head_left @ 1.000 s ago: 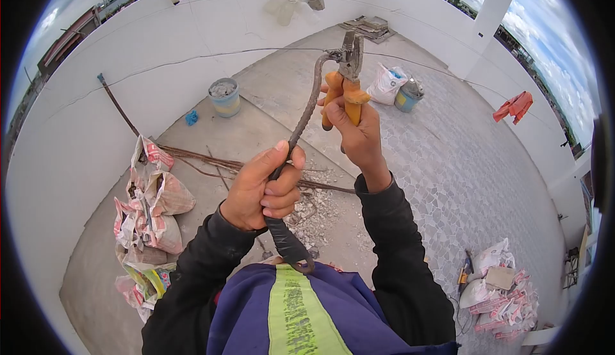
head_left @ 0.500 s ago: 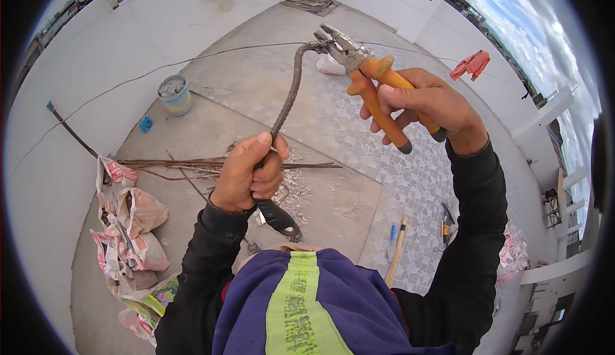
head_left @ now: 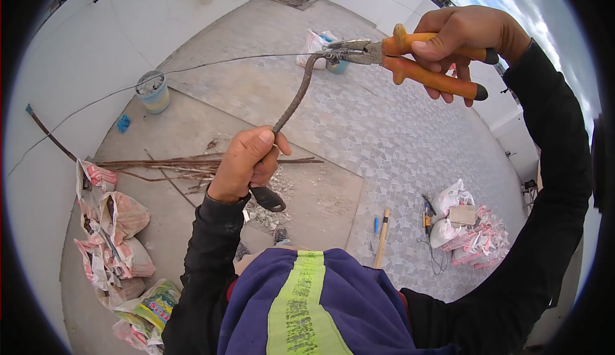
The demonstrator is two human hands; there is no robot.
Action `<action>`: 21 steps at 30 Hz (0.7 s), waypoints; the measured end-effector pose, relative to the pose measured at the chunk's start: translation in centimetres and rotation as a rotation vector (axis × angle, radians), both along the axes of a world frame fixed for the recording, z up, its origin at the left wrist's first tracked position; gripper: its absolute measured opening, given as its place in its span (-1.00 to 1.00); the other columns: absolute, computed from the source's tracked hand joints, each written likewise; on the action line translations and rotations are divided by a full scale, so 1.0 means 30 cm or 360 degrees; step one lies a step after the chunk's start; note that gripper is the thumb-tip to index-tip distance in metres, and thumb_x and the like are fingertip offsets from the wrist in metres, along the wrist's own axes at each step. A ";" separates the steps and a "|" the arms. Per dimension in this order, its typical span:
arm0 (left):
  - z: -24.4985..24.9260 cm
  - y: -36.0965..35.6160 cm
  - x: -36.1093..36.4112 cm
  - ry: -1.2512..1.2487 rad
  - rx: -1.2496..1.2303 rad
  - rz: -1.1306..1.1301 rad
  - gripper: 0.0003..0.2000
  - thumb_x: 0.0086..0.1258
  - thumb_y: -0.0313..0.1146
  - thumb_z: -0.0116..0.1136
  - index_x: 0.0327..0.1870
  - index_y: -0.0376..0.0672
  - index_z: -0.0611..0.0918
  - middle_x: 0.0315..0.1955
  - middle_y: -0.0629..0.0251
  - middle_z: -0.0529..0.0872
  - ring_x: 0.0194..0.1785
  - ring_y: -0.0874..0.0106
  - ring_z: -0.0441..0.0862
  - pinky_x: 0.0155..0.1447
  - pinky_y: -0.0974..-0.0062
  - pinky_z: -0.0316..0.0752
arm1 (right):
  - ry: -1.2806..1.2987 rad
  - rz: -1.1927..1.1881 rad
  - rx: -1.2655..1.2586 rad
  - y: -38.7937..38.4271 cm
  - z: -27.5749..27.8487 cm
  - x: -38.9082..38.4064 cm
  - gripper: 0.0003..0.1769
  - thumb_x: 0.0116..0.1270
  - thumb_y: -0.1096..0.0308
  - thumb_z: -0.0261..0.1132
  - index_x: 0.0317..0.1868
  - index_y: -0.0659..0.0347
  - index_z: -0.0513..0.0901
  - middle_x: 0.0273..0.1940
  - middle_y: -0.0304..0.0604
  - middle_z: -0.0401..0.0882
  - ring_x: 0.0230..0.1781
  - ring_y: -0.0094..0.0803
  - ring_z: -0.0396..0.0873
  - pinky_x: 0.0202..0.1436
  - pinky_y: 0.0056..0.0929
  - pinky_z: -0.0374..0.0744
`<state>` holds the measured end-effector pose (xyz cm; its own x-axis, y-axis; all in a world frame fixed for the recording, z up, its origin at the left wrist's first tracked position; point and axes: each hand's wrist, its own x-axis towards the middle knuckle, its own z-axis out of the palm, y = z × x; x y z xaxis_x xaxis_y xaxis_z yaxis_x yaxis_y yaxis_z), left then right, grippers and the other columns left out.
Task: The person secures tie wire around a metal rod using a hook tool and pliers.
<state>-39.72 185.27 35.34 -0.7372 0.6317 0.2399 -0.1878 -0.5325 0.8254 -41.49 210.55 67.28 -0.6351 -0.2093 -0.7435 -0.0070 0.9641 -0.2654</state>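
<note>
My left hand [head_left: 250, 163] is wrapped round a bent steel rod [head_left: 298, 96] with a black-wrapped lower end. The rod rises from my fist and curves right at its top, where thin wire [head_left: 237, 58] is twisted about it. Up at the right, my right hand [head_left: 464, 41] grips orange-handled pliers [head_left: 410, 60]. Their handles are spread, and the jaws point left, right at the wire twist on the rod's tip. From that twist the wire runs away to the left across the white wall.
Several filled sacks [head_left: 125, 211] line the left wall, near a bucket of rubble [head_left: 154, 92] and rusty bars [head_left: 166, 163] on the floor. More sacks [head_left: 474, 233] sit at the right on patterned tiles. A broom-like stick [head_left: 382, 236] lies in front of me.
The pliers have swung from a slant to nearly level and moved right, their jaws now pointing left at the rod tip. My right hand has risen; the view has shifted.
</note>
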 end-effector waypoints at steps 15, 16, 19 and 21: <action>-0.044 0.029 -0.031 0.0159 -0.0006 0.0095 -0.57 0.62 -0.03 -0.07 -0.20 -0.31 0.56 -0.76 0.56 0.22 -0.74 0.72 0.06 -0.67 0.65 -0.03 | 0.0186 -0.0274 -0.0003 -0.063 -0.041 0.087 -0.34 0.53 -0.11 0.01 0.03 0.49 0.52 -0.47 0.00 0.63 -0.59 -0.30 0.71 -0.56 -0.37 0.75; -0.042 0.032 -0.025 0.0153 -0.0001 0.0122 -0.57 0.62 -0.03 -0.07 -0.20 -0.31 0.56 -0.76 0.56 0.22 -0.74 0.72 0.06 -0.67 0.65 -0.03 | 0.0335 -0.0319 0.0008 -0.075 -0.065 0.117 -0.36 0.52 -0.14 0.03 0.04 0.40 0.54 -0.49 -0.07 0.61 -0.60 -0.35 0.69 -0.56 -0.44 0.73; -0.029 0.041 -0.015 0.0105 0.0034 0.0125 -0.58 0.62 -0.04 -0.08 -0.20 -0.30 0.56 -0.75 0.55 0.22 -0.74 0.72 0.06 -0.67 0.65 -0.02 | 0.0450 -0.0255 -0.0069 -0.048 -0.115 0.143 -0.39 0.53 -0.13 0.03 0.05 0.36 0.54 -0.49 -0.12 0.61 -0.58 -0.38 0.69 -0.52 -0.47 0.73; -0.030 0.044 -0.007 0.0075 0.0037 0.0122 -0.59 0.64 -0.06 -0.11 -0.17 -0.29 0.57 -0.74 0.57 0.24 -0.72 0.74 0.08 -0.66 0.66 -0.01 | 0.0581 -0.0273 -0.0055 -0.032 -0.179 0.173 -0.43 0.55 -0.11 0.02 0.04 0.32 0.56 -0.51 -0.17 0.60 -0.61 -0.43 0.66 -0.54 -0.52 0.68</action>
<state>-39.92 186.58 34.44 -0.7709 0.5675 0.2892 -0.1069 -0.5629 0.8196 -36.30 209.60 61.90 -0.8839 -0.0983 -0.4573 0.0533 0.9501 -0.3073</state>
